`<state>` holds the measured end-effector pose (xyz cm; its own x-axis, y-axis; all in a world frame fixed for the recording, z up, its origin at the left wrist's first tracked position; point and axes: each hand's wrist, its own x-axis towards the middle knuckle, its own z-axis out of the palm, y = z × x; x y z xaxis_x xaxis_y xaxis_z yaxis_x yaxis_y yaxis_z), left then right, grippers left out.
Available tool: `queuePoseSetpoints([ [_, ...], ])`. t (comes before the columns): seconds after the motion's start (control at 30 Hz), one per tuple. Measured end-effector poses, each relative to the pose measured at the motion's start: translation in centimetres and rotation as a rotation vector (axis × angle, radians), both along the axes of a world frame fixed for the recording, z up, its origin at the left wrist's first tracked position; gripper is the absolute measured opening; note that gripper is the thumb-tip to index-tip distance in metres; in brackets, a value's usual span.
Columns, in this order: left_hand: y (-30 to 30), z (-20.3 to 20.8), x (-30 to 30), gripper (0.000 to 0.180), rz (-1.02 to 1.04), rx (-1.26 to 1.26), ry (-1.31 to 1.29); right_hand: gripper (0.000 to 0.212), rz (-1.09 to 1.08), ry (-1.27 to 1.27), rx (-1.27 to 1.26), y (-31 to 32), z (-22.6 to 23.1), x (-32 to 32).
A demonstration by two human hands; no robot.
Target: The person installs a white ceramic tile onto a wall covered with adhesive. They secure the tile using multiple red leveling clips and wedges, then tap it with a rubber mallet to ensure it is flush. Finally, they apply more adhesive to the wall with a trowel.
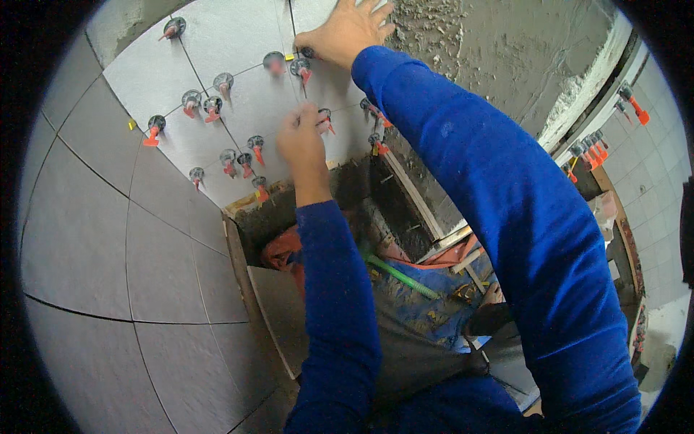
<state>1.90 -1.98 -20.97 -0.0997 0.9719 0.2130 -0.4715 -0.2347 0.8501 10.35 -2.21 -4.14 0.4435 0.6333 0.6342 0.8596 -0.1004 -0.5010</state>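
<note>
A: Quick one — where are your hands?

B: Your right hand [345, 32] lies flat, fingers spread, pressed on the grey tile [238, 32] at the top of the wall, beside the bare mortar [463, 43]. Your left hand [300, 141] is pinched closed on a small clip [325, 119] with a red wedge, at the tile's lower edge.

A: How do I do it well?

B: I'd keep the right palm steady so the tile can't slide, and push the wedge straight along the joint — not at an angle. Match it to the other clips [217, 108] nearby, I think.

A: Risk?

B: Likely forcing it and lifting an edge above the open box [303, 217] below.
</note>
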Motion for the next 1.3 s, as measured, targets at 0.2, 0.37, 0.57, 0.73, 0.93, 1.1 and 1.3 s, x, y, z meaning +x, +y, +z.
queuePoseSetpoints([
  [0.2, -0.3, 0.0, -0.3, 0.032, -0.046, 0.03, 0.03, 0.135, 0.019, -0.034, 0.162, -0.2, -0.4, -0.7],
  [0.37, -0.9, 1.0, -0.4, 0.033, -0.054, 0.031, 0.015, 0.133, 0.046, -0.058, 0.053, 0.0, -0.1, 0.1],
  [0.57, -1.7, 1.1, -0.6, 0.032, -0.046, 0.114, 0.004, 0.067, 0.461, -0.266, 0.393, -9.8, -3.3, 3.1],
  [0.73, -2.1, 0.6, -1.1, 0.03, 0.042, 0.043, 0.096, 0.016, 0.688, -0.125, 0.071, -24.1, -8.0, 9.8],
  [0.93, -2.2, 0.9, -0.7, 0.026, 0.231, 0.041, 0.138, 0.014, 0.353, 0.135, 0.292, -29.3, -11.6, 15.0],
  [1.1, -2.8, 0.9, 0.9, 0.024, 0.215, 0.091, 0.254, 0.03, 0.37, 0.116, 0.153, -28.1, -15.3, 17.5],
  [1.3, -2.8, 0.5, 3.2, 0.023, 0.185, 0.159, 0.245, 0.042, 0.405, 0.085, 0.11, -28.1, -16.8, 17.8],
])
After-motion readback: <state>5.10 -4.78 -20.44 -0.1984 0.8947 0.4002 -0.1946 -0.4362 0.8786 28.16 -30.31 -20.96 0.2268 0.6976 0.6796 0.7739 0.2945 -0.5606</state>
